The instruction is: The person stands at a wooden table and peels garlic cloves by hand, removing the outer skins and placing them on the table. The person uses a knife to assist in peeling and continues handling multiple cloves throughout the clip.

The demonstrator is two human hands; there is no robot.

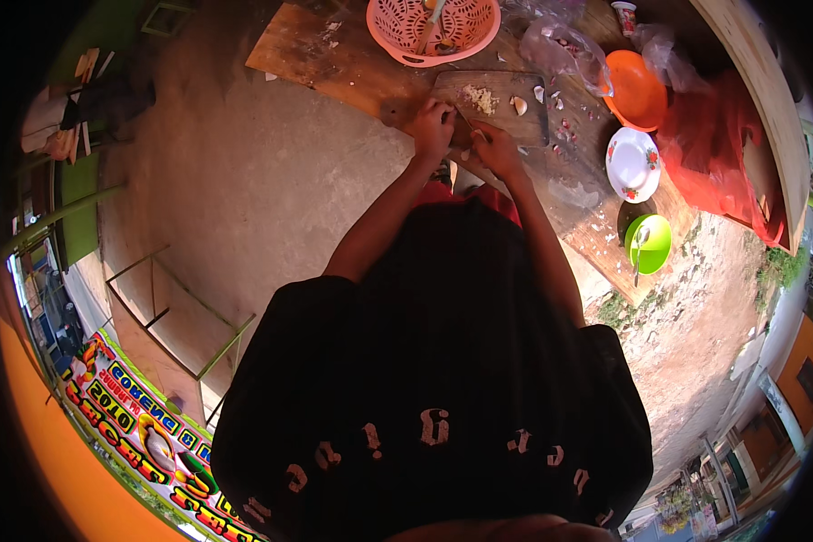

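My left hand [435, 127] is at the near left edge of a dark wooden cutting board [515, 132], its fingers curled. Whether something small sits in those fingers is hidden. My right hand [497, 150] grips a knife [469, 124], whose thin blade points up and left towards my left hand. Just beyond the blade, a pile of finely chopped garlic [481, 99] lies on the board. A whole garlic clove [519, 105] rests to its right, with a piece of pale peel [538, 93] near the board's far right corner.
A pink perforated basket [379, 40] with utensils stands on the wooden table [325, 57]. To the right are a plastic bag [549, 47], an orange bowl [633, 88], a floral white plate [630, 162] and a green bowl [657, 247] with a spoon [640, 251]. Onion skins litter the tabletop.
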